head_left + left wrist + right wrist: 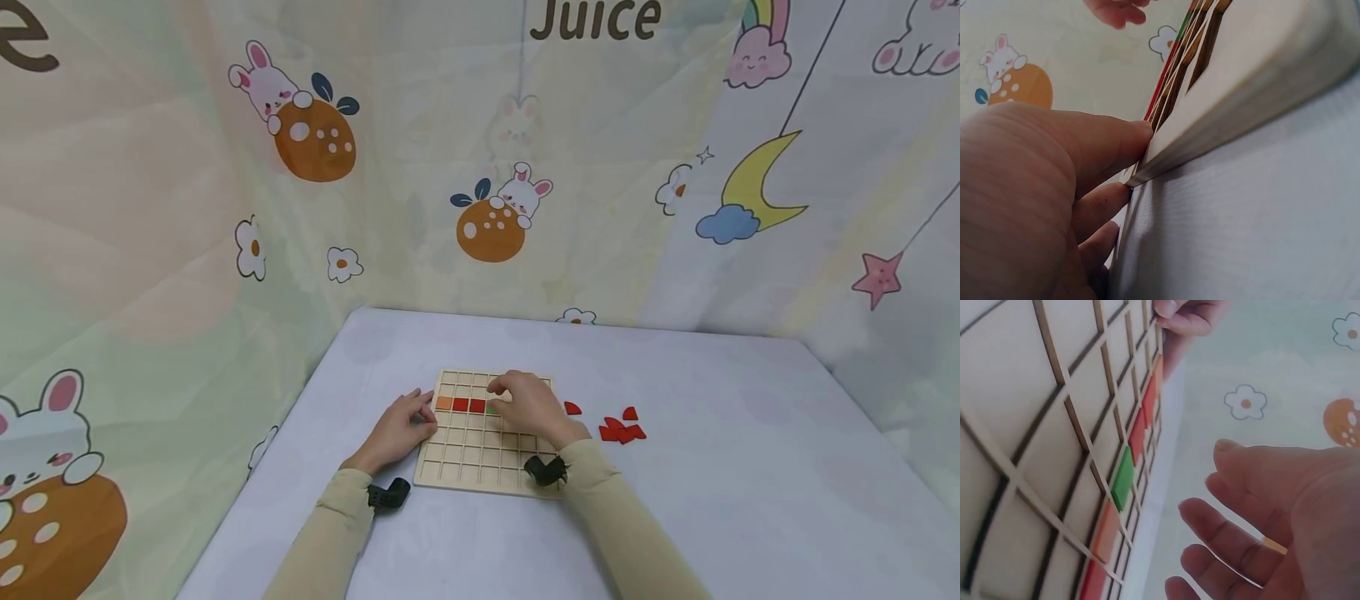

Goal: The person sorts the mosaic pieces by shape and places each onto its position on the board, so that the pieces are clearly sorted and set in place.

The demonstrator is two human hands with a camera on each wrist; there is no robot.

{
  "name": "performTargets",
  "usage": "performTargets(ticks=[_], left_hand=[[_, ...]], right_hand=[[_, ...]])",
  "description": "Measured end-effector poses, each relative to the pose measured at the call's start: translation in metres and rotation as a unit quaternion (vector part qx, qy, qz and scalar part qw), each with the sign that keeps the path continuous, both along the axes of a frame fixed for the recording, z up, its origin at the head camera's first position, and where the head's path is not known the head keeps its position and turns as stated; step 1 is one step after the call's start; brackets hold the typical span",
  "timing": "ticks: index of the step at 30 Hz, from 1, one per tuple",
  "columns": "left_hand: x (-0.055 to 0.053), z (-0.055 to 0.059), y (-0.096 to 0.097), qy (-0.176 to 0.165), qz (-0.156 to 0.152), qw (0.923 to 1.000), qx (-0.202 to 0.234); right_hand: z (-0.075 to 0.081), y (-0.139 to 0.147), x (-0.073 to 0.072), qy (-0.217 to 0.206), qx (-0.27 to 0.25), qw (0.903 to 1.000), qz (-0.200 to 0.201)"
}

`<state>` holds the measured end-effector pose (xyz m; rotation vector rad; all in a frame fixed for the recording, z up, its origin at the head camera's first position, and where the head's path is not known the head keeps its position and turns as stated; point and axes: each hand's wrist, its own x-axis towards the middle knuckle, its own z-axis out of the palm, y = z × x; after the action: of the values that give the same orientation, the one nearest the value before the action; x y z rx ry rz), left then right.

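Observation:
A square wooden grid board [468, 458] lies on the table. One of its upper rows holds coloured tiles: orange [444, 403], two red ones, then green [1123, 479], another orange [1107, 532] and a red one [1092, 581]. My left hand [397, 432] is at the board's left edge; its thumb presses the rim from above while a forefinger meets the side, as the left wrist view shows. Over the row hovers my right hand [528, 404], fingers loosely bent and apart from the thumb, nothing between them. It hides part of the board in the head view.
Several loose red pieces [622, 431] lie in a group right of the board, and a single red piece [573, 408] sits nearer to it. A printed cloth backdrop [405, 208] stands behind the white table [750, 467].

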<state>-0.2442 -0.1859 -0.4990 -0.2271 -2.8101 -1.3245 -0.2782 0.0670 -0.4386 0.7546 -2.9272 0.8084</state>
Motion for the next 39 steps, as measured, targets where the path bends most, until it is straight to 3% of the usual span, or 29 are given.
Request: performTargets(ticks=[12, 25, 31, 39], left_hand=[[0.000, 0.002, 0.001, -0.003, 0.010, 0.9999, -0.005], [-0.003, 0.002, 0.003, -0.009, 0.012, 0.9998, -0.014], [-0.004, 0.003, 0.003, -0.008, 0.012, 0.9997, -0.020], [0.001, 0.002, 0.002, -0.001, 0.011, 0.9999, -0.011]], right_hand=[[0.011, 0.042, 0.002, -0.006, -0.005, 0.9992, -0.039], [0.004, 0.090, -0.015, -0.029, 0.002, 0.9945, -0.101], [0.001, 0.109, -0.019, -0.086, 0.004, 0.9866, -0.139], [-0.009, 0.116, -0.021, -0.128, 0.011, 0.9813, -0.143]])
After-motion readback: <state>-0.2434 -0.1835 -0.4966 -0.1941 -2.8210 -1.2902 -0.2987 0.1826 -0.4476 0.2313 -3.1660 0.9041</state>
